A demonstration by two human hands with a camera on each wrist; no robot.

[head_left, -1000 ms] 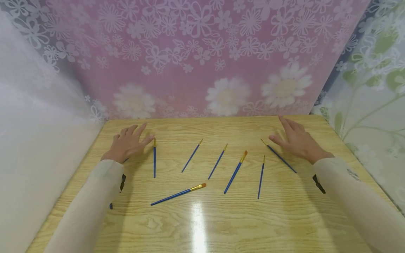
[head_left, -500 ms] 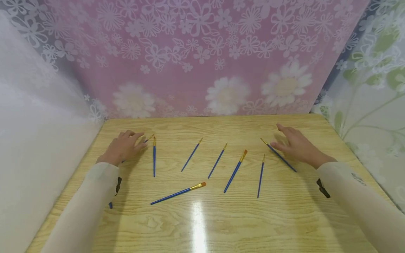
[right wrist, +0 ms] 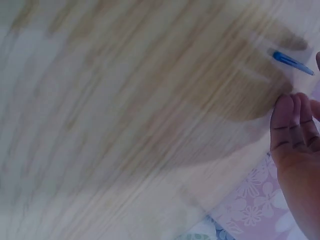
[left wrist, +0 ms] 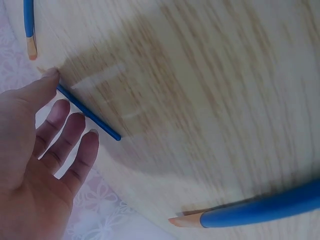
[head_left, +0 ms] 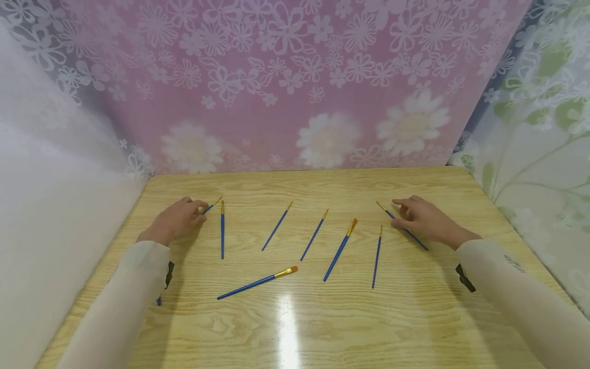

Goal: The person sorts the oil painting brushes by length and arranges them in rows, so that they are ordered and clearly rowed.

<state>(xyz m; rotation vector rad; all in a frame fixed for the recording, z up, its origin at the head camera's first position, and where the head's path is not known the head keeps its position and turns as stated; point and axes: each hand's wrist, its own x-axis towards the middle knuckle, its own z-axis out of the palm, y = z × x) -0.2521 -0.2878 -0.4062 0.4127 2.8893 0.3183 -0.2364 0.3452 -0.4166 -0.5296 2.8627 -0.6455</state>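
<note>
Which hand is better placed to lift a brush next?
Likely the left hand: its thumb is at a blue brush, grip unclear. The right hand has thumb and forefinger apart over another brush.

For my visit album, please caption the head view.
Left hand and right hand among blue paintbrushes scattered on a wood-grain table, before a pink floral backdrop.

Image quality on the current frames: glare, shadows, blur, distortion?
Head: bright glare streak on the table, bottom centre. Left wrist: shadow beside the left hand; large brush at lower right looks bowed, probably lens distortion. Right wrist: hazy and soft, dark shadow on the table beside the right hand.
</note>
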